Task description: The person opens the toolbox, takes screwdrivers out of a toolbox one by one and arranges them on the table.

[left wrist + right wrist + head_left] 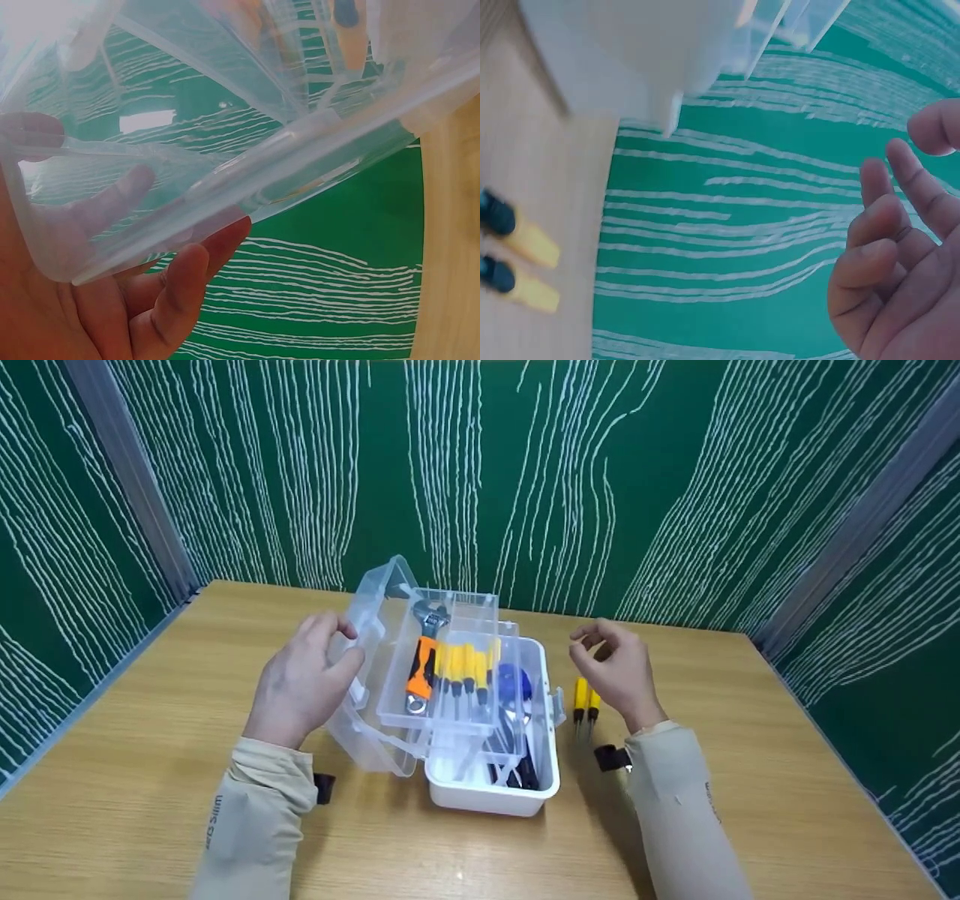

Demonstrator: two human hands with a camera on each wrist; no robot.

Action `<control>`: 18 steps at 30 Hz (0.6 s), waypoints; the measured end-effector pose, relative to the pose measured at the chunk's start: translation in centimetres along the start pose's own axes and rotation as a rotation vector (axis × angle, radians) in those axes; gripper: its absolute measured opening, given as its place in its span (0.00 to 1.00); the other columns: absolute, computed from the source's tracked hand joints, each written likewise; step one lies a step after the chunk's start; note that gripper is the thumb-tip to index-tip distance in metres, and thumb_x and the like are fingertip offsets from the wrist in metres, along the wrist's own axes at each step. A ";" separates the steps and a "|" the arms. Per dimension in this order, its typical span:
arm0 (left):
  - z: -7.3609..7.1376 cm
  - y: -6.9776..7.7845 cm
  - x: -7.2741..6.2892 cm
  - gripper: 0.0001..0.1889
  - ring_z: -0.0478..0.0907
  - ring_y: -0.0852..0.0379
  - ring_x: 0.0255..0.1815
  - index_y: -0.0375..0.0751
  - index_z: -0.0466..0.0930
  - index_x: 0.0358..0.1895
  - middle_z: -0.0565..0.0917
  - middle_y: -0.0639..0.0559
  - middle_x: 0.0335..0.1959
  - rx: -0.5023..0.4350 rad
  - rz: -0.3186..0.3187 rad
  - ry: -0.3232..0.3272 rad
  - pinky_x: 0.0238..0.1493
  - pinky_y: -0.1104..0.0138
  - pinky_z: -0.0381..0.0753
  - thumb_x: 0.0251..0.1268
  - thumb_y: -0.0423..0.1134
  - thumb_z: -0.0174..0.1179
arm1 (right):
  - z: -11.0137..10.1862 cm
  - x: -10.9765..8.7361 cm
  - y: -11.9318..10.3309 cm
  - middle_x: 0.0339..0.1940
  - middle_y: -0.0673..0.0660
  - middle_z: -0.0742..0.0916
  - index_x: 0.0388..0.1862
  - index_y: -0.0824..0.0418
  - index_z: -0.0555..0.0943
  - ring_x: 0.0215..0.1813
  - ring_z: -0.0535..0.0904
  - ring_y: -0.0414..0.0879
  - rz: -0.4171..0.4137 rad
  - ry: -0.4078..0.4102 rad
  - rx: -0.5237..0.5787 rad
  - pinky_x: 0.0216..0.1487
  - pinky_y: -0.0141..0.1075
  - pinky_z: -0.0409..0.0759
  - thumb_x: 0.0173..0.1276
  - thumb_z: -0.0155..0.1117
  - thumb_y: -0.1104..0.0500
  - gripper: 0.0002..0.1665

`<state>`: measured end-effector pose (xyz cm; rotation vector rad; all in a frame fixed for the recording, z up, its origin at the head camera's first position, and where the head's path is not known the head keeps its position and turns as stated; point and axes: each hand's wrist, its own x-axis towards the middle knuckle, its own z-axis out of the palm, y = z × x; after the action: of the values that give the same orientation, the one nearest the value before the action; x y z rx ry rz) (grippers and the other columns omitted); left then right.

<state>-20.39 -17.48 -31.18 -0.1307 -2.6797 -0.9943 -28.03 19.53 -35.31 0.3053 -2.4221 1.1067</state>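
Observation:
A toolbox [487, 804] with a white base stands on the table, its clear lid [382, 754] swung out to the left. At the lid's edge my left hand [300, 682] grips with thumb and fingers on either side; in the left wrist view the clear plastic covers part of the fingers. The raised clear trays hold an adjustable wrench [422, 664] with an orange and black handle and several yellow screwdrivers [469, 664]. Right of the box, my right hand [619, 671] hovers with loosely curled fingers and holds nothing. Beneath it lie two yellow screwdrivers [532, 244].
Inside the base are a round blue item [514, 682] and black-handled tools [527, 772], partly hidden by the trays. A latch [558, 706] sticks out on the box's right side. Green walls [525, 495] with white wavy lines enclose the wooden table [750, 780].

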 end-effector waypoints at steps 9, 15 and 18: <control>0.0 0.0 0.0 0.15 0.75 0.44 0.49 0.49 0.68 0.52 0.72 0.48 0.54 0.004 -0.012 -0.017 0.50 0.45 0.79 0.67 0.49 0.45 | 2.3 -1.1 -2.7 0.37 0.50 0.86 0.41 0.53 0.84 0.37 0.76 0.46 -0.168 -0.218 -0.035 0.38 0.37 0.76 0.61 0.63 0.60 0.09; 0.0 0.1 -0.1 0.15 0.75 0.44 0.49 0.49 0.68 0.52 0.72 0.48 0.55 0.008 -0.017 -0.021 0.50 0.46 0.80 0.67 0.49 0.45 | 3.8 -1.8 -3.5 0.51 0.48 0.84 0.49 0.46 0.83 0.52 0.75 0.48 -0.135 -0.406 -0.165 0.51 0.44 0.80 0.60 0.63 0.56 0.17; 0.0 0.1 -0.1 0.15 0.75 0.45 0.49 0.49 0.68 0.52 0.72 0.47 0.55 0.009 -0.017 -0.019 0.50 0.46 0.80 0.67 0.49 0.46 | 4.2 -2.1 -3.8 0.59 0.47 0.79 0.56 0.45 0.80 0.60 0.71 0.49 -0.117 -0.458 -0.219 0.59 0.49 0.78 0.61 0.63 0.51 0.22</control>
<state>-20.31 -17.40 -31.15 -0.1163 -2.7070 -0.9903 -26.11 13.94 -36.25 0.6793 -2.8473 0.7725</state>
